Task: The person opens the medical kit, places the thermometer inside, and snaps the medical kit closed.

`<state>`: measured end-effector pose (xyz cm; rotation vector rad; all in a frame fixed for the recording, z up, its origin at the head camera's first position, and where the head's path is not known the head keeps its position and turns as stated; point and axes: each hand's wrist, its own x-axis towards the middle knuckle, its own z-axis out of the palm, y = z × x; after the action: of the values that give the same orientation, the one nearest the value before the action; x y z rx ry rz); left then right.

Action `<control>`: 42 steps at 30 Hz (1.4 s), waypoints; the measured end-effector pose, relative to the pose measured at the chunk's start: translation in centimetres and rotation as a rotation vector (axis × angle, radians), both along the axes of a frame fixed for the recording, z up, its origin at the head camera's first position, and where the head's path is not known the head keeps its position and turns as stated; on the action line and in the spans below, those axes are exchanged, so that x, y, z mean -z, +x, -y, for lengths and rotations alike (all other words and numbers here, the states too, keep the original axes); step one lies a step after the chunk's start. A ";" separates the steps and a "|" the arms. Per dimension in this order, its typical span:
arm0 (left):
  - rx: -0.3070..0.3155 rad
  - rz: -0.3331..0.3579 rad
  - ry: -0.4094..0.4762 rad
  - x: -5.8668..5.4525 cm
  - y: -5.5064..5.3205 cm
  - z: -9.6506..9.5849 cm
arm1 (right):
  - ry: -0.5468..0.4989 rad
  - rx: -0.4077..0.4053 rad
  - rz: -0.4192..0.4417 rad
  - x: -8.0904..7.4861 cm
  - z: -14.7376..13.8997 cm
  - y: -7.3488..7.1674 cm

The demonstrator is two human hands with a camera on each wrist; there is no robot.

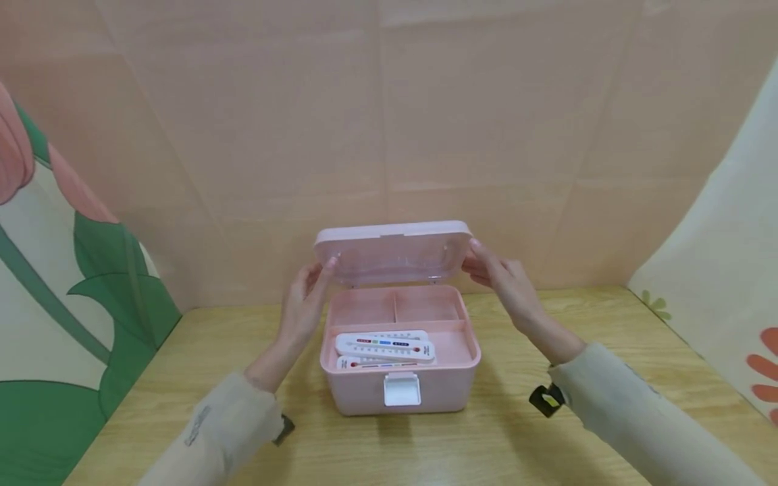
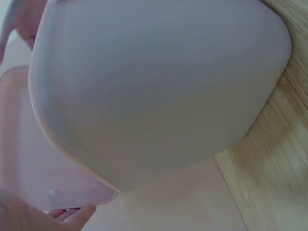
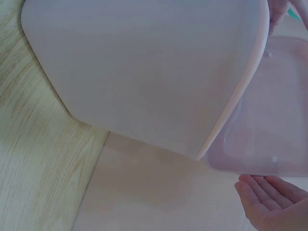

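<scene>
A pink plastic storage box [image 1: 401, 391] stands on the table with its see-through lid [image 1: 395, 256] tilted up behind it. My left hand [image 1: 304, 300] touches the lid's left edge, thumb in front. At the lid's right edge is my right hand [image 1: 507, 287], thumb near the upper corner. The right wrist view shows fairly straight fingers [image 3: 264, 192] along the lid's side. Inside the box lie several white thermometers [image 1: 385, 347] with coloured scale marks, stacked at the front left. A white latch [image 1: 402, 389] is on the box front.
The wood-grain table [image 1: 225, 351] extends to both sides of the box. Close behind rises a plain pinkish backdrop [image 1: 389, 135]. Printed floral sheets [image 1: 115, 297] border the table left and right. Dividers [image 1: 395, 307] split the box's rear into two compartments.
</scene>
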<state>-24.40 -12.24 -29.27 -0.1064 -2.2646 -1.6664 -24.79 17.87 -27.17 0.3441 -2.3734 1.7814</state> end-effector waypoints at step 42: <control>0.039 0.092 -0.044 0.0 3.0 0.7 | 0.177 0.010 0.049 0.9 -1.4 2.7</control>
<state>-21.41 -12.93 -29.32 -0.0866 -2.3817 -1.6741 -22.10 19.31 -28.12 0.3128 -2.5689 1.5967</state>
